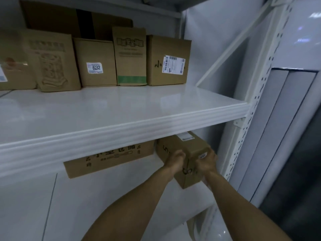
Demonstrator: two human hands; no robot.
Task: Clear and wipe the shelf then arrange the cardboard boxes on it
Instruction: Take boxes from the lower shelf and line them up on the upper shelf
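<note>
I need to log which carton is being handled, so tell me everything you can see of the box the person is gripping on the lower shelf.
The gripped box is plain brown cardboard, closed, long and narrow, and sits skewed with one corner toward the camera. A white printed label lies on its top and a small white sticker sits near the right hand. Black handwritten marks show on two side faces. The left hand clasps its left side, the right hand its right. It sits under the upper shelf, right of a wider printed box.

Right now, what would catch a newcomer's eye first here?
Two hands, the left hand and right hand, gripping a cardboard box on the lower shelf, at the right end. Above, a row of boxes stands along the back of the white shelf, whose front is bare.
</note>
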